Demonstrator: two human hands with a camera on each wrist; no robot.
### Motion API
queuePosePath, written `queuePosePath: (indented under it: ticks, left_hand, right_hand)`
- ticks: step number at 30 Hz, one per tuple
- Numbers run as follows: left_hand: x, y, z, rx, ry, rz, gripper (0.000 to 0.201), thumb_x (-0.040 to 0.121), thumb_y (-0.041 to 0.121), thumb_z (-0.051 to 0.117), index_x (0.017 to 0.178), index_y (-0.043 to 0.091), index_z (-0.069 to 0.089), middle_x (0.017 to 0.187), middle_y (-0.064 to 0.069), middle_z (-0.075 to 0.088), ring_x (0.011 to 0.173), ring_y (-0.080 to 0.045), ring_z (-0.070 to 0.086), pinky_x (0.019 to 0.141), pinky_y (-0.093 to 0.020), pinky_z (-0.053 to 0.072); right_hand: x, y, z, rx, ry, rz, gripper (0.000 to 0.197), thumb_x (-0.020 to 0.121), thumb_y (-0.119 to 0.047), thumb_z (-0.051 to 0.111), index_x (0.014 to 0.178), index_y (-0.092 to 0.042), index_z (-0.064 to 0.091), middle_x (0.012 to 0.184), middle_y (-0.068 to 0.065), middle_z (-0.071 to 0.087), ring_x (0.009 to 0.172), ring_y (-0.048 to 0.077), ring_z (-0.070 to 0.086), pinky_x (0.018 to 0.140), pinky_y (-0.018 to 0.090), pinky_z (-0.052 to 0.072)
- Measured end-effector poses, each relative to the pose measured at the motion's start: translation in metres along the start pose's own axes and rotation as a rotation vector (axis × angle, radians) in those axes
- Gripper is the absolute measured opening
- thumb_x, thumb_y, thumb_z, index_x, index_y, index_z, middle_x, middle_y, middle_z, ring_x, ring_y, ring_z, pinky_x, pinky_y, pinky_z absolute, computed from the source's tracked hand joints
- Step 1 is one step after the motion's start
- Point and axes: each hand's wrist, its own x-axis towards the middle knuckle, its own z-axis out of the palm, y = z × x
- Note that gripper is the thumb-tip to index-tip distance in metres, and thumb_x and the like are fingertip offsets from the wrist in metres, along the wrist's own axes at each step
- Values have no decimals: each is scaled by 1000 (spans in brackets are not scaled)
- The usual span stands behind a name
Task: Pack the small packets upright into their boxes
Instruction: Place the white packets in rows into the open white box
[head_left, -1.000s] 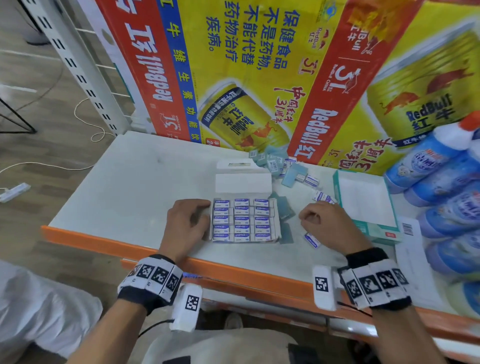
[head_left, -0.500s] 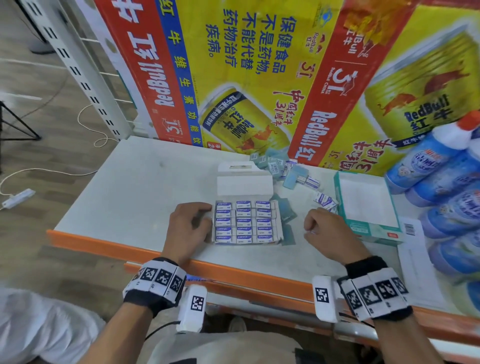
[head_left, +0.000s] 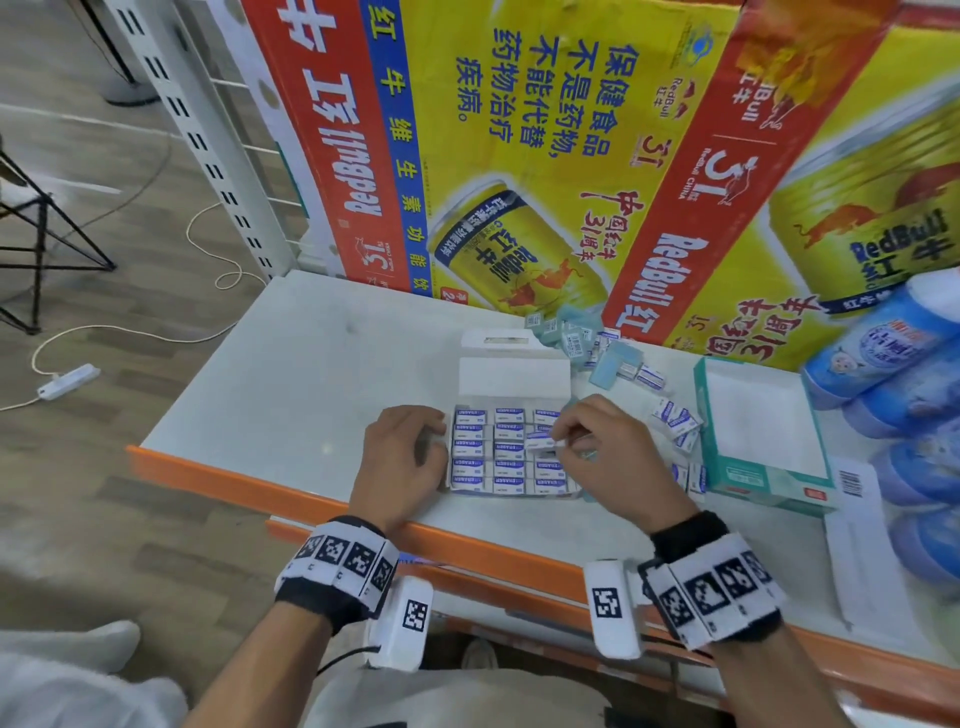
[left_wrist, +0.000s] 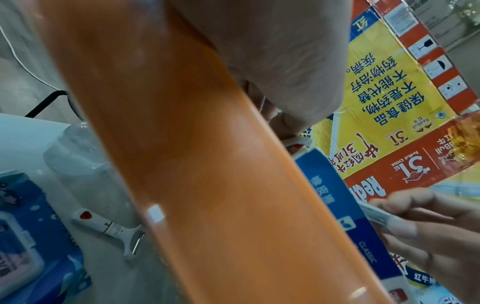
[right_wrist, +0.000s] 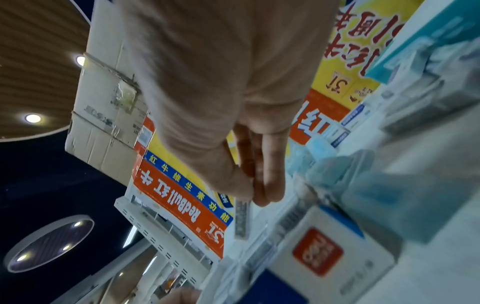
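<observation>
An open white box (head_left: 470, 486) lies near the shelf's front edge, its lid flap (head_left: 511, 376) folded back, with rows of blue-and-white packets (head_left: 470, 447) standing in it. My left hand (head_left: 436, 441) holds the box's left wall with curled fingers. Over the box's right column, my right hand (head_left: 558, 441) pinches one small packet (head_left: 540, 442) between thumb and fingers. The right wrist view shows the same pinch, my right hand (right_wrist: 254, 195) on the packet (right_wrist: 242, 220). In the left wrist view the right hand (left_wrist: 428, 226) holds the packet (left_wrist: 381, 216) beside the box's blue wall (left_wrist: 327, 191).
Loose packets (head_left: 675, 418) lie right of the box, and more are piled at the back (head_left: 582, 332). A teal box (head_left: 769, 483) stands to the right, with blue bottles (head_left: 883, 353) beyond it. Printed cartons (head_left: 571, 156) wall off the back. The shelf has an orange front edge (head_left: 234, 480).
My right hand picked up a packet from the shelf right of the box and moved left over the box's right column. The left hand stayed at the box's left side.
</observation>
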Motion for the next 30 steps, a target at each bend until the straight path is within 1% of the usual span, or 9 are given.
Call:
queuePosePath:
  ticks: [1,2,5,9,13,18,20,23,30]
  left_hand:
    - [0,1,0,10,4,5,23,78,24,52,92,14,68,105,5,65,103,-6,47,92,-24,31]
    - [0,1,0,14,6,7,22,78,23,52,89,13,68,105,5,65,104,-6,46,92,-24,32]
    - [0,2,-1,18,7,14,18,78,21,53,83,11,67,105,4,65,105,-9,47,93,-28,36]
    - [0,2,0,38,6,35,5,82,10,60,81,10,65,103,3,64,101,-10,46,86,-23,35]
    - [0,1,0,40,6,42,4,83,8,61,81,11,63,103,3,63,96,-7,45,82,-17,32]
    - [0,2,0,29,10,54,5,82,11,58,79,11,63,97,3,63,90,-8,51,80,-20,37]
    - [1,2,0,22,11,52,5,81,8,60,79,11,63,95,4,62,88,-9,53,79,-20,39]
    - [1,2,1,24,14,44,7,80,6,61,78,12,62,89,4,60,83,-9,54,76,-21,42]
    - [0,3,0,30,7,25,8,80,5,60,77,12,61,84,4,57,79,-10,52,73,-20,39]
  right_hand:
    - [1,-1,5,-5,-19,0,12,81,0,62,84,-12,61,92,-1,55,79,14,59,77,29,53]
    - [3,-2,9,-12,-29,-9,11,81,-1,62,83,-12,61,91,-3,55,78,14,58,76,26,51]
    - [8,-4,19,-50,-32,-59,10,80,-3,64,81,-13,61,86,-5,55,79,8,53,73,13,44]
    - [14,-5,27,-76,-58,-43,10,81,-2,62,80,-12,59,87,-3,55,79,9,51,73,17,44]
    - [17,-4,28,-138,-83,-35,10,81,0,59,81,-10,59,89,0,56,78,11,50,70,17,41]
    - [18,-2,30,-164,-91,-31,11,82,2,59,82,-9,61,91,0,55,77,10,49,69,14,39]
    - [18,-1,32,-159,-90,-28,10,83,1,59,83,-8,62,94,-2,54,76,7,48,70,10,37]
    - [19,0,33,-148,-92,-14,9,85,0,59,85,-7,64,96,-1,53,77,6,47,73,15,42]
    - [19,1,31,-125,-102,-11,11,87,-5,59,91,-7,69,95,-4,50,75,4,47,74,12,39]
